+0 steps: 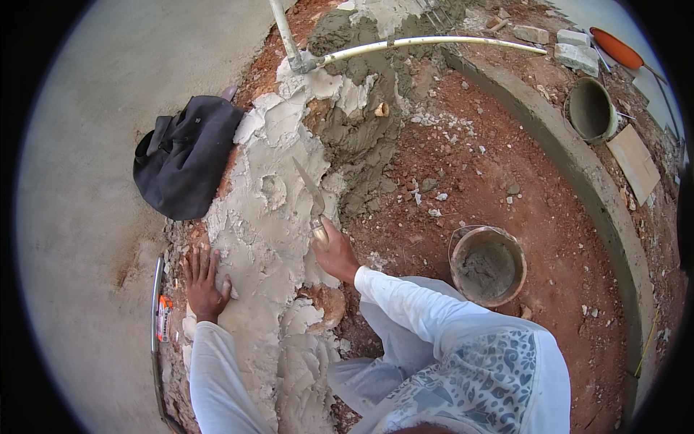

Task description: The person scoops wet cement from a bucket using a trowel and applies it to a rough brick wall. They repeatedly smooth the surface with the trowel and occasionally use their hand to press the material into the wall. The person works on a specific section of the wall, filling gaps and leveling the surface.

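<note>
My right hand is closed around the handle of a pointed trowel. Its blade lies over a rough bank of pale mortar, pointing away from me; whether the blade touches the mortar I cannot tell. Flat on the left edge of that bank rests my left hand, fingers spread and holding nothing. Darker wet mortar covers the far right side of the bank. To the right of my knees stands a bucket with grey mortar inside.
A dark cloth bag or garment lies left of the bank, near a metal tube. White pipes cross the far end. A low curved concrete kerb runs along the right, with a second bucket beyond it.
</note>
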The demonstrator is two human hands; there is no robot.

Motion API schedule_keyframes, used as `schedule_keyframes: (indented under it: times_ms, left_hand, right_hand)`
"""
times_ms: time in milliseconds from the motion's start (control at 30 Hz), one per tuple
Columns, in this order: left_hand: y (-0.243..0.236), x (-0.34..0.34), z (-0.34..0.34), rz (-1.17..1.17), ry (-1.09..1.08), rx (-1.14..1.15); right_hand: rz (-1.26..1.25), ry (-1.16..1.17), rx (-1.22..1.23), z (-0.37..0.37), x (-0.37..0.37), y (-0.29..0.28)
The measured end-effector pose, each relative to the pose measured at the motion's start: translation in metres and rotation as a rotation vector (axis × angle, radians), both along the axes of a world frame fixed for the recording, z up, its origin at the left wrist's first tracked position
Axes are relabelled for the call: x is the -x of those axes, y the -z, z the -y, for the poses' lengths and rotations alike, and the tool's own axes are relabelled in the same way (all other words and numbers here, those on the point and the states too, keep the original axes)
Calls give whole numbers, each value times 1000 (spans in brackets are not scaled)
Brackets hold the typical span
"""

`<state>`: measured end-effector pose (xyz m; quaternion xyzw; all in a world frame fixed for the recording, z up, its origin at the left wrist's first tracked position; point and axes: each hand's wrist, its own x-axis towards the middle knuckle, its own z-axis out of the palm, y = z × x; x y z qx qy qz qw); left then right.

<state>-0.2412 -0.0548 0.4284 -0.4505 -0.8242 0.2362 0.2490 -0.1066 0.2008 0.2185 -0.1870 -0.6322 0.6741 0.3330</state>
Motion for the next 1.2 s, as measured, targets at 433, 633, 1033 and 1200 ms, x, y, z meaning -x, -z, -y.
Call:
schedule_keyframes:
  times_ms: [433, 633, 1033, 1200]
  left_hand:
    - [0, -9, 20, -69, -49, 7]
    - [6, -5, 0, -12, -74, -20]
    - [33, 20, 6, -123, 195, -289]
    - [95, -56, -12, 104, 386, -532]
  right_hand:
    - [1679, -643, -997, -230, -323, 53]
    - [1543, -634, -1548, -134, -268, 161]
    - [1510, -390, -1454, -213, -327, 170]
    - [1379, -739, -1283, -208, -333, 116]
